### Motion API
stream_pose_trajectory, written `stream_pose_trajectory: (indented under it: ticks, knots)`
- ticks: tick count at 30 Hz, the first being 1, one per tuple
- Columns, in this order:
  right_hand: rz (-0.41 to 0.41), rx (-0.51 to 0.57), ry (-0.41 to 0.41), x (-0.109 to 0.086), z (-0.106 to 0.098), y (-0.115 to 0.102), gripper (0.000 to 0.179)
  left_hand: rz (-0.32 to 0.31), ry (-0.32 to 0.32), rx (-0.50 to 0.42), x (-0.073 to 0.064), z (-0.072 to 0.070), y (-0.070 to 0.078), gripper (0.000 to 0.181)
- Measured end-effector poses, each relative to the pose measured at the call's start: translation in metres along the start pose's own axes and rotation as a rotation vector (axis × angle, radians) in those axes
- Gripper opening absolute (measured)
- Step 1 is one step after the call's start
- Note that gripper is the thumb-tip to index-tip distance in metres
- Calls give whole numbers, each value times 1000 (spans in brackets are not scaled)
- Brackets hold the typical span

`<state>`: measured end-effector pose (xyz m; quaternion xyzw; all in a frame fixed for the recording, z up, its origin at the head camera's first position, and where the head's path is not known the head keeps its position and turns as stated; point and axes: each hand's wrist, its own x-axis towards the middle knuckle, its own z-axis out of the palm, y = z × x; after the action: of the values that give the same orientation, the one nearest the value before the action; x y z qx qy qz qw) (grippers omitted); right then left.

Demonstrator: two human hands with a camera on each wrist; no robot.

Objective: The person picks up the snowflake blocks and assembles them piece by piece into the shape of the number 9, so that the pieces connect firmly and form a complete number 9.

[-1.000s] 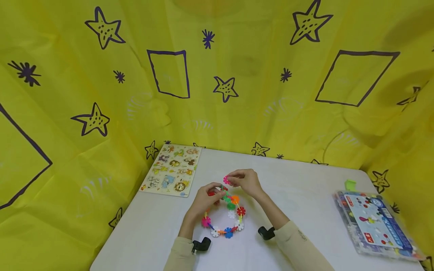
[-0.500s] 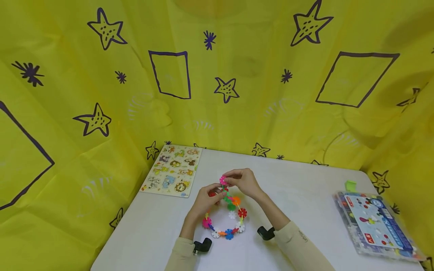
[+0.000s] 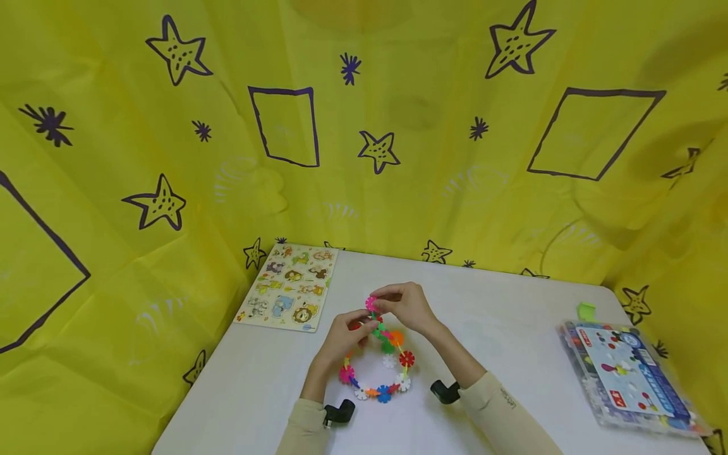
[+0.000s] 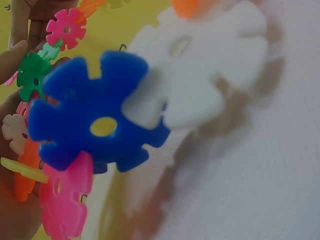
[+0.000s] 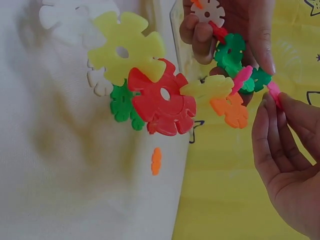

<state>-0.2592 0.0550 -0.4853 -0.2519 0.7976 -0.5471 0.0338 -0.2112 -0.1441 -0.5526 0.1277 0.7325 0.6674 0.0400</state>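
A ring-like chain of colourful notched snowflake discs, with a blue disc (image 3: 384, 394) and a red disc (image 3: 406, 359) along it, hangs between and below my hands. My left hand (image 3: 340, 340) grips its far end, fingers around the discs there. In the right wrist view a green disc (image 5: 260, 79) sticks out past the left fingertips. My right hand (image 3: 408, 307) pinches a pink disc (image 5: 274, 95) between thumb and fingers, its edge right at that green disc. Large in the left wrist view, a blue disc (image 4: 97, 117) joins a white one (image 4: 200, 65).
At the back left lies an animal puzzle board (image 3: 287, 287). A clear plastic box (image 3: 628, 376) with a printed sheet stands at the right, a lime-green piece (image 3: 587, 311) behind it. An orange disc (image 5: 156, 161) is below the chain. A yellow patterned curtain (image 3: 364, 208) surrounds the table.
My right hand has moved slightly left, bringing the pink disc from beside the chain's end to meet the green disc there. My left hand keeps its grip almost in place.
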Motion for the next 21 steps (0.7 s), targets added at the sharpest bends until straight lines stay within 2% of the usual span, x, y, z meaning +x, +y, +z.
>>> stream_pose_trajectory:
  ticks: [6,14,18,21]
  knots:
    - [-16,-75,-18,1,1,-3,13,44,-30,25,0,-2,0,29]
    - [-17,-118,-63,2,3,-4,10,89,-21,73,1,-3,-1,26]
    - [-40,-137,-90,2,3,-6,10,79,-28,62,1,-3,-1,28]
    - [-45,-141,-111,3,2,-6,9,50,-36,47,0,-3,-1,29]
